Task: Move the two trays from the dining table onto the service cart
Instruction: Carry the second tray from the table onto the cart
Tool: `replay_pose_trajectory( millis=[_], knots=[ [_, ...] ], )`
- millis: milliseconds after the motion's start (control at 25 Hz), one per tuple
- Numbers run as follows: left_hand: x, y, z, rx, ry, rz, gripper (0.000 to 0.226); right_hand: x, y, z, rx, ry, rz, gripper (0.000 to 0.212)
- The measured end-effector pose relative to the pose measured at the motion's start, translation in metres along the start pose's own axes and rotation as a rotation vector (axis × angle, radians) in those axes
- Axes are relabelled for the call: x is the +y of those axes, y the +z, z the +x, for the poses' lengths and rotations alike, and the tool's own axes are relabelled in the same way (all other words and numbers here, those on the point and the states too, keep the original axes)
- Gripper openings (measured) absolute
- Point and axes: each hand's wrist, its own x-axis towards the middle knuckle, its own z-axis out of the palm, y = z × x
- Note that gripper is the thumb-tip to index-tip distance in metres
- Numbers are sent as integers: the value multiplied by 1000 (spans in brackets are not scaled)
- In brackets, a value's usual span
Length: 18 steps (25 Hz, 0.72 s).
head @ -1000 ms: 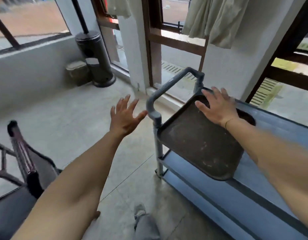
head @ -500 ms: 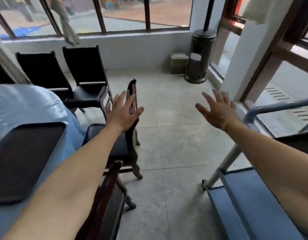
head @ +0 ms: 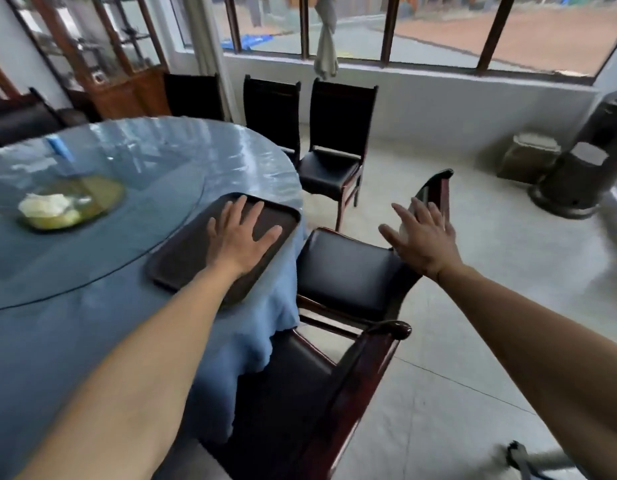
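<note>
head view: dark tray [head: 182, 261] lies flat at the near right edge of the round dining table [head: 92, 323], which carries a blue cloth and a glass top; left hand [head: 239, 239] is over the tray's right half with fingers spread wide, holding nothing, and contact with the tray surface cannot be told. right hand [head: 423, 239] is well right of the tray, off the table, above the black-seated chair [head: 345, 271] tucked beside the table, fingers spread and empty. a yellowish dish [head: 68, 202] sits left of the tray, further in on the table.
</note>
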Motion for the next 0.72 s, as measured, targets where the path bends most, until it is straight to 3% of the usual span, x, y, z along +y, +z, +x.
replay_pose_trajectory(
  millis=[320,720],
  knots=[
    [-144,-18,-42,10,-245,35,72,-128,77,24,-117,-108,71,72],
    [-166,-3,-64,-28,-404,20,72,-146,128,39,-207,-148,120,75]
  ],
)
